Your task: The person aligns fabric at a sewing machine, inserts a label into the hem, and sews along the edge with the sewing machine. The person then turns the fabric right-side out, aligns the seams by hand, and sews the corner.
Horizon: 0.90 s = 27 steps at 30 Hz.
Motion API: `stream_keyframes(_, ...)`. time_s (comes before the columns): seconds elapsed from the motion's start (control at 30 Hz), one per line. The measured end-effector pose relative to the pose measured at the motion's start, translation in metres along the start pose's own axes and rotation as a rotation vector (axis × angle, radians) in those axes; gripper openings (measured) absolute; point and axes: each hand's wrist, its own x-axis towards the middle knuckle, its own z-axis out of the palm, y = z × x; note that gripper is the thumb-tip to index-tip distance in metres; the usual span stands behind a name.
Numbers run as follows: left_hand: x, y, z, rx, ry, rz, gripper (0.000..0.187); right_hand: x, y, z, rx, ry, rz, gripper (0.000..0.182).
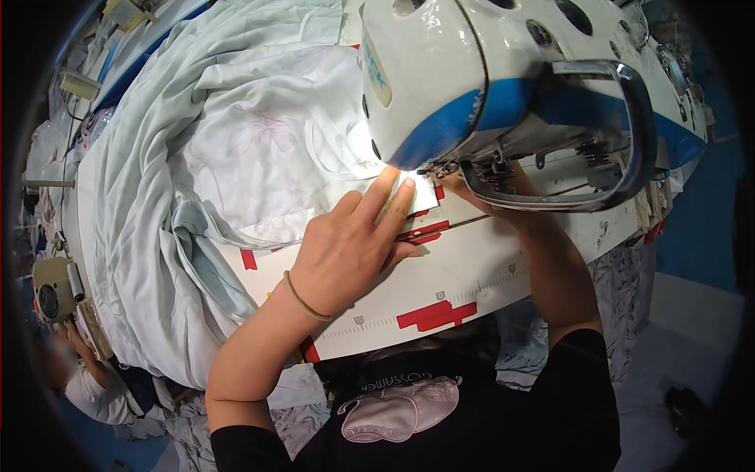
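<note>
Apparently aligning — we're pressing pale cloth (pixel 259 149) beside the sewing machine (pixel 432 79) | left hand (pixel 338 244) spreading fingers, right hand (pixel 472 201) gripping? — cannot tell | next move calling for flat guiding

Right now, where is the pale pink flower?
In the head view, the flower is on the white cloth, left of the sewing machine and beyond the left hand.

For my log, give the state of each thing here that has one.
White-and-blue sewing machine: light on.
Pale, flower-printed thin fabric: unfolded, wrinkled.
Red tape strips: stuck down.
Thin tan wristband: worn.
Left bare hand: open, palm down.
Right bare hand: mostly hidden, grip unclear.
</note>
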Motion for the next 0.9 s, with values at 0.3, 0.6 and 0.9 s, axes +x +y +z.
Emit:
stream_keyframes(0.3, 0.001, 0.001, 0.001, 0.037, 0.004, 0.008, 0.072, 0.003, 0.045, -0.035, 0.339, -0.114, 0.687, 0.032)
stream_keyframes(0.6, 0.0, 0.0, 0.005, 0.076, 0.02, 0.033, 0.07, 0.017, 0.055, -0.063, 0.101, -0.157, 0.668, 0.031)
stream_keyframes(0.9, 0.0, -0.001, 0.005, 0.038, 0.013, 0.023, 0.07, 0.014, 0.064, -0.061, 0.223, -0.124, 0.736, 0.033)
